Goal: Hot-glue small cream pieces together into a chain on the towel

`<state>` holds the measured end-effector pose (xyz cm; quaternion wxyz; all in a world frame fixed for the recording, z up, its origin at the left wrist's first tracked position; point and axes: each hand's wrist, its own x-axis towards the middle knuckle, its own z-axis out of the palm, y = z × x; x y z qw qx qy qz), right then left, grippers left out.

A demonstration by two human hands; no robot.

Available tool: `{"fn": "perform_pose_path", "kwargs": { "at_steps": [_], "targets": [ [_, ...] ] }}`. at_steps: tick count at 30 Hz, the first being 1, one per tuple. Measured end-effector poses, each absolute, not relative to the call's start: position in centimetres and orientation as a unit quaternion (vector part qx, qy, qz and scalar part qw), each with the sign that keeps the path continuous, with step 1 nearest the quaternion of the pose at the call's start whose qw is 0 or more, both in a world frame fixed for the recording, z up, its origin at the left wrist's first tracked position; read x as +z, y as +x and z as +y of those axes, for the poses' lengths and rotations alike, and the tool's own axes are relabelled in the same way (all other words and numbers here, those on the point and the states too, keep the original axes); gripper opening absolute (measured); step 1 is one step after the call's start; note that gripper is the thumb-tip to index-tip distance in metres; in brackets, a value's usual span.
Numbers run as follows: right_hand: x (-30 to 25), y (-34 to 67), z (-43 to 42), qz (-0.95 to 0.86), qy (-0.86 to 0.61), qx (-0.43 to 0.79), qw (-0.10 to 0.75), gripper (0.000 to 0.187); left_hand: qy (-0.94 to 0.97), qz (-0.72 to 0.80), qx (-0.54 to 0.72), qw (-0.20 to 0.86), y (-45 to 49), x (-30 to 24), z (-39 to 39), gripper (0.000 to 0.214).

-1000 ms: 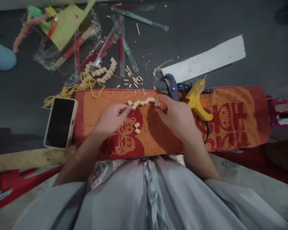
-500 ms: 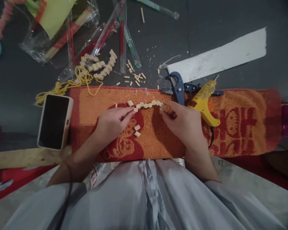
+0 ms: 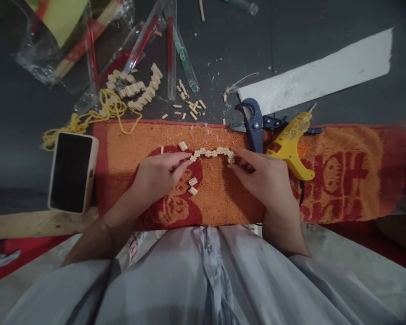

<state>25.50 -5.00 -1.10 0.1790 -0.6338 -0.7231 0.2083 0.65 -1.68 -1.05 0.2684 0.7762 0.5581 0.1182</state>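
Observation:
A wavy strip of short wooden stick pieces (image 3: 211,153), joined side by side with their cut ends facing up, spans between my hands. My left hand (image 3: 160,174) pinches its left end between thumb and fingertips. At the other end, the thumb and fingers of my right hand (image 3: 262,174) close on the strip where it bends down. Just beyond my left fingers lies a small stick bundle (image 3: 183,146), and two more bundles (image 3: 193,186) rest between my hands on the orange and red towel (image 3: 230,203).
Right of my right hand lie a yellow glue gun (image 3: 292,144) and a blue-handled cutter (image 3: 253,124), near a white board (image 3: 318,74). At left are a phone-like device (image 3: 72,174), yellow string (image 3: 113,106) and curved stick strips (image 3: 147,92). Plastic-wrapped sticks (image 3: 171,54) and loose pieces (image 3: 193,108) lie behind.
The view has shifted slightly. Both hands keep their pinch on the strip, which looks a little more stretched out, with its right end shifted slightly right.

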Motion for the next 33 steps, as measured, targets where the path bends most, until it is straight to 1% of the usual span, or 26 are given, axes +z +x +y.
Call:
{"fn": "perform_pose_path", "kwargs": {
  "at_steps": [5,12,19,24,29,33],
  "targets": [
    [-1.13,25.63,-4.89,-0.720,-0.636,0.217,0.174,0.031,0.771,0.566,0.101,0.275,0.67,-1.04,-1.62,0.021],
    [-1.20,25.74,-4.83,-0.720,-0.636,0.221,0.169,0.031,0.783,0.551,0.120,0.262,0.52,-1.36,-1.68,0.020],
    [-1.32,25.81,-4.83,-0.721,-0.627,0.224,0.192,0.032,0.798,0.529,0.143,0.250,0.29,-1.63,-1.74,0.021],
    [-1.24,25.78,-4.81,-0.717,-0.631,0.230,0.189,0.034,0.795,0.530,0.133,0.263,0.30,-1.51,-1.67,0.020],
    [-1.31,25.86,-4.78,-0.722,-0.626,0.221,0.194,0.033,0.797,0.520,0.149,0.268,0.25,-1.56,-1.67,0.020],
    [-1.60,25.95,-4.78,-0.726,-0.620,0.219,0.202,0.031,0.815,0.500,0.172,0.236,0.15,-1.96,-1.73,0.021]
  ]
}}
